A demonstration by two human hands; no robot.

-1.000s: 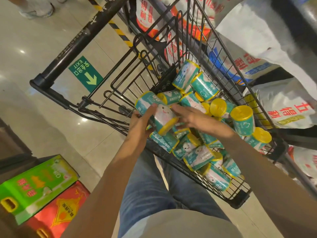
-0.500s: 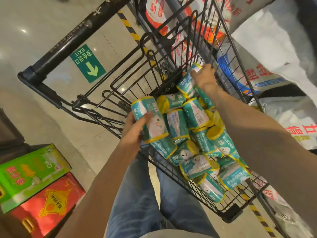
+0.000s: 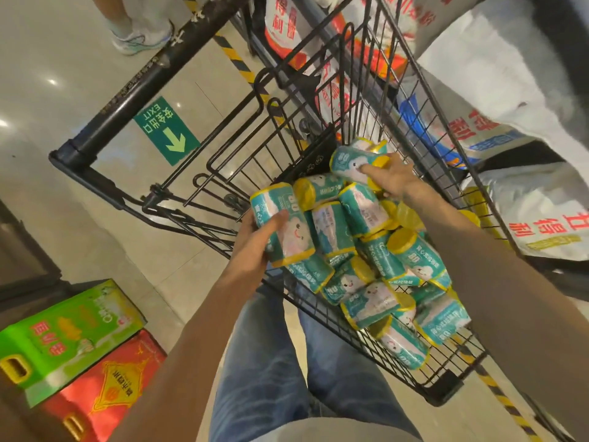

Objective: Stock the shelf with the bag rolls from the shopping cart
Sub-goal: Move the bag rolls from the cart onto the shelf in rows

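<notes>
A black wire shopping cart holds several teal bag rolls with yellow ends, piled loosely. My left hand grips one roll at the cart's near left edge, thumb over its label. Deeper in the cart, my right hand holds another roll by its yellow end, thumb across its white cloud picture. The shelf is not in view.
The cart's black handle bar runs up to the left over a tiled floor with a green exit sticker. Green and red boxes sit at lower left. White printed sacks crowd the right. A person's shoe shows at top.
My right hand has closed on a roll at the far end of the cart and drawn it slightly back. My left hand keeps its roll, nearly still.
</notes>
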